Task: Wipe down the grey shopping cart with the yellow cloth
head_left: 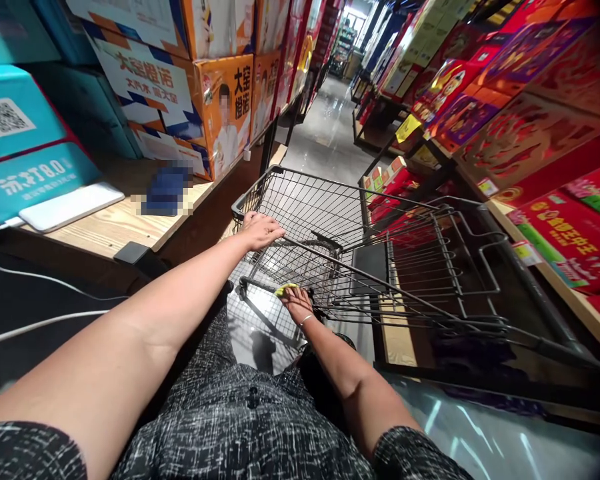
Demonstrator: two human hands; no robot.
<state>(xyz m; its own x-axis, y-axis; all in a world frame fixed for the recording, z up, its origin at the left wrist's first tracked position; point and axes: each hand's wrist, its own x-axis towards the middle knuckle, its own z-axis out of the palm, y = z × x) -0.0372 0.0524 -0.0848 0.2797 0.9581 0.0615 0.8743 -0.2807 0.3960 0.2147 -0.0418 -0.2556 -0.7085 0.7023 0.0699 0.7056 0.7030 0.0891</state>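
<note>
A dark wire shopping cart stands slantwise in front of me, its handle end toward the right. My left hand is closed over the top rim of the basket near its front corner. Lower down, my right hand presses a yellow-green cloth against the lower side of the cart. Most of the cloth is hidden under the fingers. No goods show inside the basket.
To the left, a wooden shelf bears stacked drink cartons, a white phone on a white cable and a blurred dark blue item. Red gift boxes line the right shelf. The aisle floor runs ahead.
</note>
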